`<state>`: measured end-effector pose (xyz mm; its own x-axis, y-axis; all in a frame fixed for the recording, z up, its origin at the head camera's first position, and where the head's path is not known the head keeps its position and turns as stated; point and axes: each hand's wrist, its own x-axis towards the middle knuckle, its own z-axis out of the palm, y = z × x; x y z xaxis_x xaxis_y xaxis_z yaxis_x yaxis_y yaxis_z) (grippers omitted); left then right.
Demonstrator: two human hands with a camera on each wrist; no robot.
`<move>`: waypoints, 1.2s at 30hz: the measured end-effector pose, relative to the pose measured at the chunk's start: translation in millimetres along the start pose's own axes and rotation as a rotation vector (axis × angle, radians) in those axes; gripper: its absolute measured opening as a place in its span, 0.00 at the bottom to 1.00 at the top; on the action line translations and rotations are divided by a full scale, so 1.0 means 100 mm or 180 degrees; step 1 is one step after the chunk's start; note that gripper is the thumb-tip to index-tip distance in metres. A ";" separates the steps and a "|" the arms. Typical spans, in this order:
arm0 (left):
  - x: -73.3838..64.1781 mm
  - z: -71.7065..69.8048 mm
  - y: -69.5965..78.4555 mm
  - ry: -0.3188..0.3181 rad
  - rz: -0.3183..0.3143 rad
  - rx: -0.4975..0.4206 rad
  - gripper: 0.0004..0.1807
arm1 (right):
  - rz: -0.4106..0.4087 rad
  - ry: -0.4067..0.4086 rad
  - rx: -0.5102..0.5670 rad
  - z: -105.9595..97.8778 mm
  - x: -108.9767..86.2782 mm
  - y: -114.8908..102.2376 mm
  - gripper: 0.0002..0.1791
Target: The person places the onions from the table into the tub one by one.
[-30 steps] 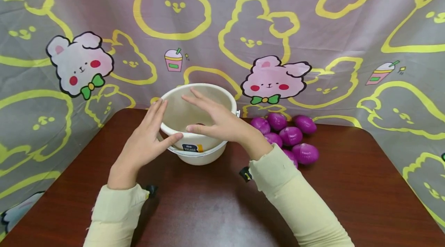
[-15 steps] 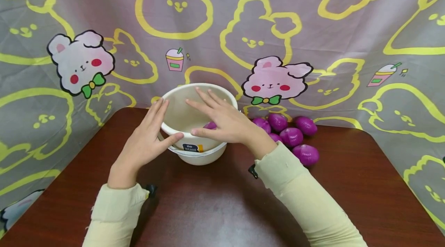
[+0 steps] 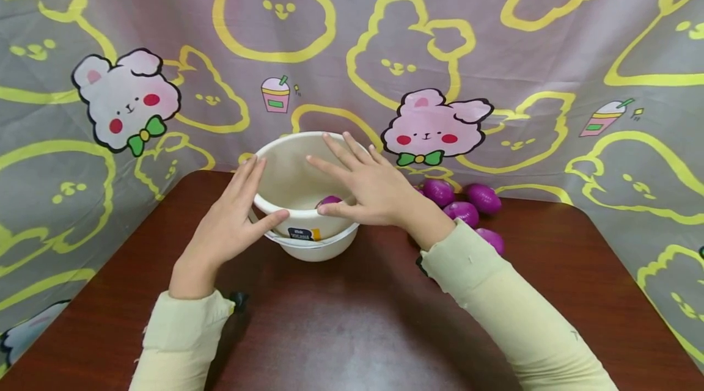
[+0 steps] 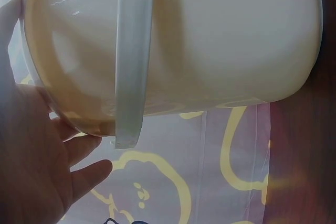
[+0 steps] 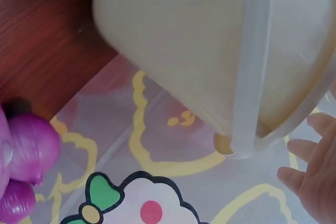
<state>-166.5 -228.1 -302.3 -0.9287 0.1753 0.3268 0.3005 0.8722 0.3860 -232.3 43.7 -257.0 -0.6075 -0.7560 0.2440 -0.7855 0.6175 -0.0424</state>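
Observation:
A cream bucket (image 3: 324, 250) stands upright on the table, with its white handle (image 4: 134, 51) lowered across the front. Inside it shows part of a purple onion (image 3: 330, 200). My left hand (image 3: 222, 226) rests at the bucket's left rim, fingers extended along the side and thumb toward the front. Over the right side of the rim, my right hand (image 3: 379, 189) is spread with straight fingers and nothing in it. In the right wrist view its fingertips (image 5: 291, 177) show just beside the rim.
Several purple onions (image 3: 462, 214) lie grouped on the table right of the bucket, partly hidden by the right forearm. A patterned curtain (image 3: 330, 30) hangs behind the dark wooden table (image 3: 330, 330).
My right hand has moved rightward from over the bucket's opening to its right rim, with its fingers spreading. The onion inside has come into view. My left hand has stayed in place.

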 end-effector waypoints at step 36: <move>0.01 0.00 -0.02 0.0037 0.0007 0.0009 0.54 | -0.0129 0.0376 -0.0647 0.09 -0.59 0.18 0.49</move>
<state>-168.1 -229.3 -302.7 -0.9255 0.1718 0.3375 0.3017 0.8732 0.3828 -211.8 97.2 -280.5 -0.5484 -0.7577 0.3537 -0.7617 0.6272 0.1627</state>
